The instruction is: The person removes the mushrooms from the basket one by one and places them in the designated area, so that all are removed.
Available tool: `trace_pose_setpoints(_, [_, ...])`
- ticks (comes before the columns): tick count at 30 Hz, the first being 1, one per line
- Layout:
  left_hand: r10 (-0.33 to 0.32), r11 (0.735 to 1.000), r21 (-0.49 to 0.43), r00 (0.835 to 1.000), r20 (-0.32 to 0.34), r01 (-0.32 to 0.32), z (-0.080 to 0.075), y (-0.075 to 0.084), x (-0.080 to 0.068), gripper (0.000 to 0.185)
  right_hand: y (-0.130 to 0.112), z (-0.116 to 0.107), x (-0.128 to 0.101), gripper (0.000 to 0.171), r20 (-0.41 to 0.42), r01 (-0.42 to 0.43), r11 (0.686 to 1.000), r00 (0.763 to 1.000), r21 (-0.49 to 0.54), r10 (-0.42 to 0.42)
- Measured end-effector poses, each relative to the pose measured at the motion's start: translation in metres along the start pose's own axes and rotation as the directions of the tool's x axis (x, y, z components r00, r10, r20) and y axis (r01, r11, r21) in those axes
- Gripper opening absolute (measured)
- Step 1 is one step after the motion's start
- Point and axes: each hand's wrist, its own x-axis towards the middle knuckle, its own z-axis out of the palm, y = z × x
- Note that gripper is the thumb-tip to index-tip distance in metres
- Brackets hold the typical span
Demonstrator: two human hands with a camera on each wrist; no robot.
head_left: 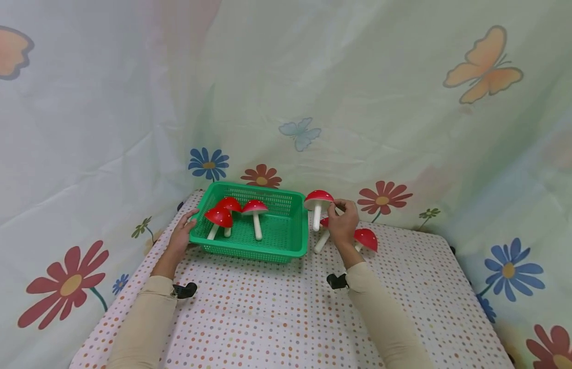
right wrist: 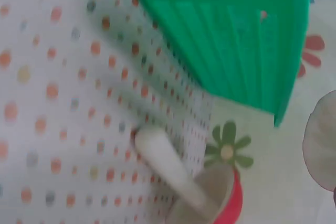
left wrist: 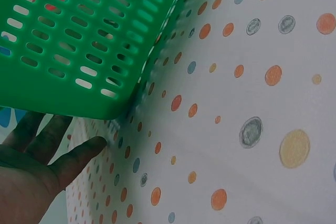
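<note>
A green slotted basket [head_left: 286, 241] stands on the dotted tablecloth and holds three red-capped toy mushrooms [head_left: 255, 212]. My left hand [head_left: 189, 220] rests against the basket's left side; in the left wrist view its fingers [left wrist: 79, 153] lie straight beside the basket's corner [left wrist: 79, 40]. My right hand [head_left: 334, 206] pinches the cap edge of another mushroom [head_left: 318, 201], held upright just right of the basket's rim. Two more mushrooms lie on the cloth by that hand, one partly hidden [head_left: 321, 241] and one at the right [head_left: 366, 238]. The right wrist view shows a lying mushroom [right wrist: 168, 166] and the basket [right wrist: 236, 40].
The table [head_left: 286, 312] is covered with a white cloth with coloured dots and ends near the front and right edges. A pale curtain [head_left: 359, 102] printed with flowers and butterflies hangs close behind and on both sides.
</note>
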Motion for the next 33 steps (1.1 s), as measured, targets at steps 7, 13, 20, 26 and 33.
trace_pose_setpoints(7, [-0.002,1.000,-0.012,1.000,0.007,0.002,-0.001,0.000,0.000,0.047,0.020,-0.034,0.012,0.019,-0.083,-0.042,0.998,0.996,-0.052,0.038])
trace_pose_setpoints(13, [0.000,1.000,-0.017,1.000,0.009,0.000,-0.001,0.001,-0.001,0.047,0.046,-0.068,0.016,0.020,-0.118,-0.124,0.981,0.987,-0.152,0.106])
trace_pose_setpoints(20, [0.003,1.000,-0.010,1.000,-0.001,-0.003,-0.002,0.002,-0.003,0.048,0.078,-0.108,0.020,0.025,-0.180,-0.266,0.932,0.958,-0.247,0.226])
trace_pose_setpoints(26, [0.003,1.000,-0.024,0.999,0.033,-0.002,-0.001,0.014,-0.014,0.049,0.102,-0.136,0.016,0.028,-0.228,-0.368,0.885,0.923,-0.286,0.310])
trace_pose_setpoints(33, [-0.008,1.000,-0.017,0.999,0.052,0.009,0.004,0.030,-0.028,0.049,0.125,-0.157,0.003,0.031,-0.271,-0.545,0.767,0.837,-0.338,0.475])
